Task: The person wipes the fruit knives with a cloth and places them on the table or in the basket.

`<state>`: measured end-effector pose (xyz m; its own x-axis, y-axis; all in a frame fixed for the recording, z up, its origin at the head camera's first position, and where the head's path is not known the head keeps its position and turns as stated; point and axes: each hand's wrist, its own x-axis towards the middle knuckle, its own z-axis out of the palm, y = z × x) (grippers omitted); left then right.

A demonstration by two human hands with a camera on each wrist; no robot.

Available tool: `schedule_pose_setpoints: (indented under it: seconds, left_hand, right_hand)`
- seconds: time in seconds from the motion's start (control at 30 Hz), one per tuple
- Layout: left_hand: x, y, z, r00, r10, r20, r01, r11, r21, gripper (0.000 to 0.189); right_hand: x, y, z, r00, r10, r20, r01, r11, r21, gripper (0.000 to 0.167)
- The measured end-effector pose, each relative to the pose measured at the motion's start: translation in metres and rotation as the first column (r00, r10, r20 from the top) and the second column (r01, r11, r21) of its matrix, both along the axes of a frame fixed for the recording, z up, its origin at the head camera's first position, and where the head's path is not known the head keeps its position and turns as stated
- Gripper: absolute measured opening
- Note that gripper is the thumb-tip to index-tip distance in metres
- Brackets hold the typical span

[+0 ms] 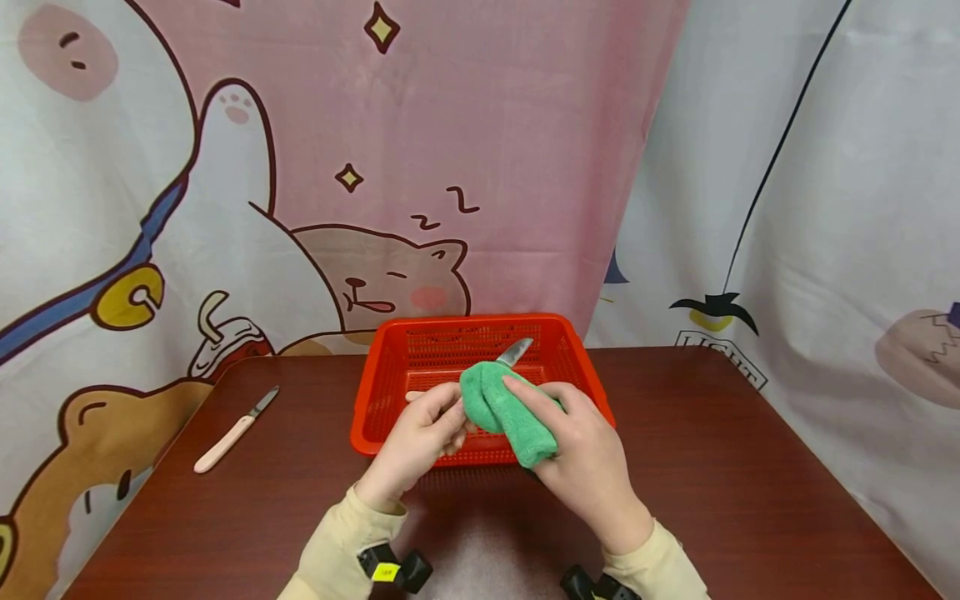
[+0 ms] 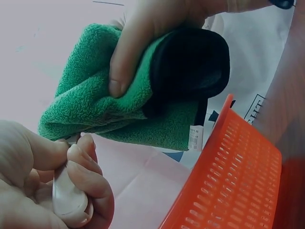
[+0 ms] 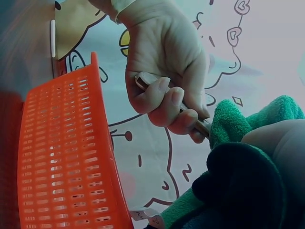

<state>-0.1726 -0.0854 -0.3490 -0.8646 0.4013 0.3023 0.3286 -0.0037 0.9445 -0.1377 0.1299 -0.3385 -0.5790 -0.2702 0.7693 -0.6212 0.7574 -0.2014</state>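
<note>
So the left hand [image 1: 423, 425], low and just left of centre in the head view, is gripping the pale handle [image 2: 69, 191] of a knife [image 1: 514, 352], whose blade tip is poking out past a fuzzy green cloth [image 1: 495, 408] around mid-frame. The right hand [image 1: 592, 446], right of that, is pinching the cloth over the blade, all of it hanging above a red plastic basket [image 1: 362, 417] that's sitting on the brown table [image 1: 750, 467], while a second pale-handled knife [image 1: 238, 429] is just lying over at the left, tip pointing upper right.
</note>
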Motion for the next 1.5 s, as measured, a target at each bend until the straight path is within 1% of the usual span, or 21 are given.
schedule_pose_setpoints:
  seconds: [0.23, 0.47, 0.7, 1.0, 1.27, 1.5]
  left_hand:
    - [0.001, 0.001, 0.001, 1.0, -0.007, 0.004, 0.007, 1.0, 0.009, 0.017]
    - [0.001, 0.001, 0.001, 1.0, -0.016, 0.005, 0.016, 1.0, 0.013, 0.018]
    - [0.001, 0.0, 0.001, 0.999, -0.033, 0.036, 0.032, 0.999, 0.024, 0.019]
    - [0.001, -0.001, 0.001, 1.0, -0.026, 0.015, 0.026, 1.0, 0.018, 0.019]
    - [0.001, -0.001, 0.002, 0.999, -0.029, 0.019, 0.029, 1.0, 0.001, 0.02]
    - [0.0, -0.001, 0.001, 1.0, -0.025, 0.009, 0.025, 1.0, -0.01, 0.015]
  right_hand:
    - [0.0, 0.001, 0.001, 1.0, -0.01, -0.008, 0.01, 1.0, -0.005, 0.076]
    - [0.0, 0.001, 0.001, 1.0, -0.018, 0.007, 0.018, 1.0, -0.008, 0.076]
    - [-0.001, 0.002, 0.002, 1.0, -0.027, 0.004, 0.027, 0.999, -0.016, 0.075]
    - [-0.002, 0.005, 0.003, 0.999, -0.031, 0.016, 0.032, 0.999, -0.029, 0.077]
    - [-0.003, 0.01, 0.005, 0.999, -0.043, -0.007, 0.042, 0.998, -0.043, 0.077]
    - [-0.004, 0.017, 0.008, 0.998, -0.058, -0.014, 0.057, 0.997, -0.053, 0.076]
